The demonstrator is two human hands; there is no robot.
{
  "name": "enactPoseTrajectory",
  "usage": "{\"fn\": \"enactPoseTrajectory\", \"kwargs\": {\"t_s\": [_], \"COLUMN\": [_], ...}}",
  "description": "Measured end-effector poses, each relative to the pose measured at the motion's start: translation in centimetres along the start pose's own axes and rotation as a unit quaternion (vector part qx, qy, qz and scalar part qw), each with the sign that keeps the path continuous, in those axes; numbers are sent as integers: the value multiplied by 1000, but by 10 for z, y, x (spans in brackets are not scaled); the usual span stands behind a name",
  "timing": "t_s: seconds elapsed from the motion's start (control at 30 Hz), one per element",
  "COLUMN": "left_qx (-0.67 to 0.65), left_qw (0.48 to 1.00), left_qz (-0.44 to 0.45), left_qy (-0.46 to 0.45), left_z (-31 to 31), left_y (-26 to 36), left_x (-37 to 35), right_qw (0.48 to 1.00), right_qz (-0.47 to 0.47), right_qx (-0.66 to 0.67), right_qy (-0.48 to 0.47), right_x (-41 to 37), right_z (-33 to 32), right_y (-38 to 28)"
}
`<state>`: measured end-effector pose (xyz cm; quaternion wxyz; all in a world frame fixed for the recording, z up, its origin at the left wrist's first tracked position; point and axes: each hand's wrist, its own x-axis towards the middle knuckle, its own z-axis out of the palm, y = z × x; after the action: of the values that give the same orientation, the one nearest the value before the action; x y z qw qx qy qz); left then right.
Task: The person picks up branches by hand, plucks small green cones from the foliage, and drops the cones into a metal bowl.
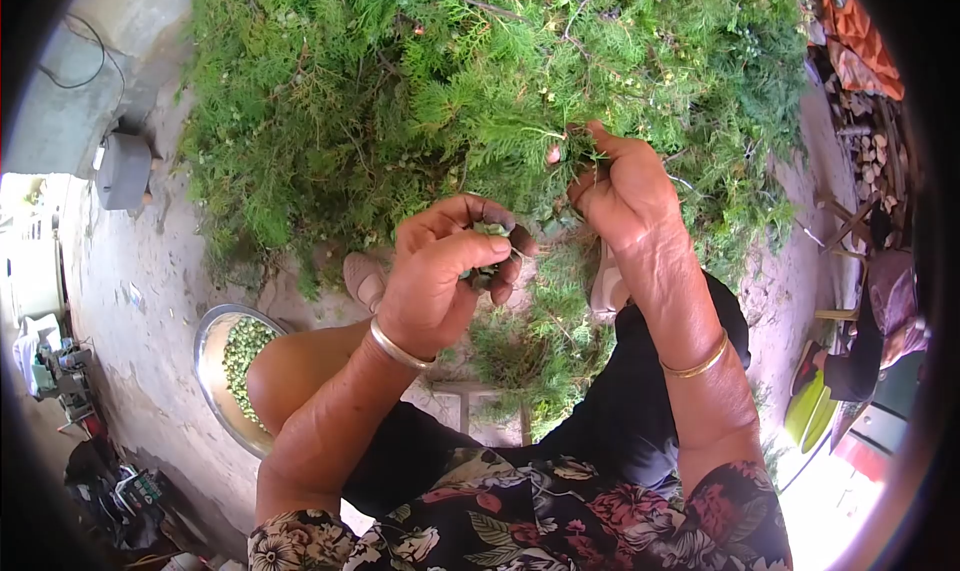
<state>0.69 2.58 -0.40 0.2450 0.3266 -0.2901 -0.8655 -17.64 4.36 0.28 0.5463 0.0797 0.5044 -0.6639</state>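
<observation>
My left hand is curled around several small green seed cones, which show between the thumb and fingers. Its fingertips look dark and stained. Up and to the right, my right hand grips a leafy conifer sprig, with its fingers closed on the stem side. The two hands are apart. Beyond them rises a large heap of cut green conifer branches, with flat scaly foliage. Beside my left knee, a metal basin holds many small green cones, partly hidden by the knee.
Loose sprigs lie on the floor between my feet. A grey box-like object stands at the left wall. Stacked firewood and an orange cloth are at the right. Another person's dark-clad leg shows at the right edge.
</observation>
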Motion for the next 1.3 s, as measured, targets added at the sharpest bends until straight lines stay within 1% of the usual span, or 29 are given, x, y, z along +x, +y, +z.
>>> {"fn": "enactPoseTrajectory", "kwargs": {"t_s": [0.07,0.1,0.23,0.3,0.33,0.4,0.43,0.5,0.53,0.57,0.6,0.63,0.67,0.73,0.8,0.83,0.87,0.9,0.93,0.97,1.03,1.07,1.13,1.23,1.27,1.3], "left_qx": [18,16,17,17,17,17,17,21,24,26,52,78,78,43,35,27,27,73,120,121,133,134,140,118,118,88], "left_qw": [1000,1000,999,999,999,1000,1000,1000,1000,999,998,995,995,995,994,993,993,989,983,983,973,973,976,980,980,986], "left_qz": [-7,-12,-20,-12,-4,-8,-13,2,17,16,37,58,60,56,69,82,82,96,111,109,149,148,108,97,95,84], "left_qy": [-10,-2,27,31,34,25,17,13,10,9,20,31,33,77,81,84,84,85,86,85,113,113,124,129,127,115], "left_z": [2,5,8,10,11,9,8,7,7,7,7,6,5,8,17,20,21,23,24,26,31,32,32,31,33,36], "left_y": [-2,-4,-12,-14,-15,-15,-15,-13,-13,-14,-14,-15,-18,-25,-31,-33,-34,-35,-36,-37,-38,-38,-35,-35,-34,-31], "left_x": [1,1,5,7,7,8,8,6,5,5,7,8,10,15,19,21,22,23,24,25,26,25,24,24,22,20], "right_qw": [1000,999,999,999,999,995,995,994,994,996,996,996,997,997,997,997,996,996,996,995,994,994,994,992,992,991], "right_qz": [-3,-6,-7,4,3,38,37,-14,-15,-41,-66,-66,-60,-52,-75,-74,-82,-90,-90,-95,-100,-102,-105,-122,-114,-106], "right_qx": [10,20,27,44,45,12,13,-4,-2,6,12,13,26,39,-17,-17,-19,-22,-21,-32,-42,-39,-35,-10,-43,-77], "right_qy": [15,29,36,-2,-2,-86,-86,-110,-110,-84,-59,-60,-46,-34,-25,-25,-5,16,18,10,3,2,2,10,-6,-22], "right_x": [-6,-7,-5,-2,-1,-1,-1,-2,-1,1,3,5,7,8,3,-1,-7,-11,-11,-11,-11,-10,-8,-6,-9,-11], "right_z": [6,7,5,2,0,-4,-6,-8,-9,-10,-11,-13,-15,-15,-14,-12,-5,-1,-2,-2,-3,-3,-3,-5,-7,-8], "right_y": [-2,-2,0,4,5,5,6,8,9,11,12,14,14,16,16,15,12,11,12,13,15,17,21,20,19,17]}}
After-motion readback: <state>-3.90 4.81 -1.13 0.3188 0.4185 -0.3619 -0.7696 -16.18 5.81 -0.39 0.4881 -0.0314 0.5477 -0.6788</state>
